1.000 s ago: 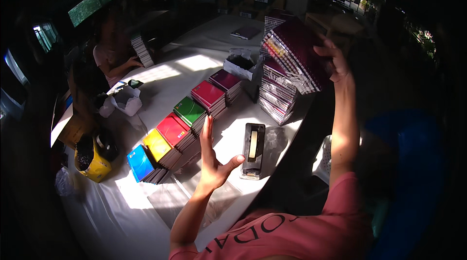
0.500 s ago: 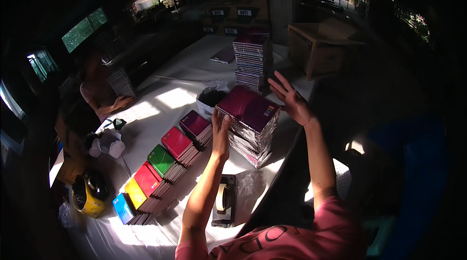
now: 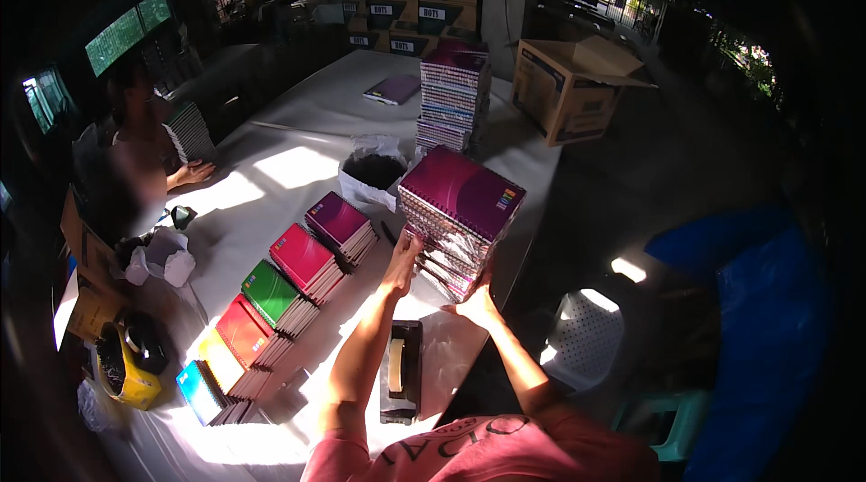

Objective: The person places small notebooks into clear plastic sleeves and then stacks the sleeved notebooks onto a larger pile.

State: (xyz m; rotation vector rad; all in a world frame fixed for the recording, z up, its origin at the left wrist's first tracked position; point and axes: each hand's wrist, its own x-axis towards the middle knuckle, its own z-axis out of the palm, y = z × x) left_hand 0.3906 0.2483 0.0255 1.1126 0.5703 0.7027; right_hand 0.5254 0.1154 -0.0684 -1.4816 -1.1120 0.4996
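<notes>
A tall stack of spiral-bound notebooks [image 3: 462, 192] with a purple cover on top stands near the table's right edge. My left hand [image 3: 403, 262] presses against the lower left side of this stack. On its lower right side, near the bottom, my right hand [image 3: 478, 304] grips it, some fingers hidden behind the notebooks. Sunlight glares off the lower notebooks, and I cannot tell whether the stack rests on the table. Left of my hands runs a slanting row of smaller notebook piles, including purple [image 3: 337, 218], red-pink [image 3: 307, 255], green [image 3: 270, 291] and blue [image 3: 200, 392] ones.
A tape dispenser [image 3: 400, 372] lies between my forearms. Behind the stack are a white bag-like container [image 3: 372, 174], another tall notebook stack [image 3: 454, 90] and an open carton [image 3: 566, 96]. Across the table a person [image 3: 144, 135] holds notebooks. A yellow container [image 3: 135, 378] stands at left.
My right hand has come down from open beside the stack's top to its lower right side. My left hand has slid from the upper left corner to lower down. The view has shifted slightly.
</notes>
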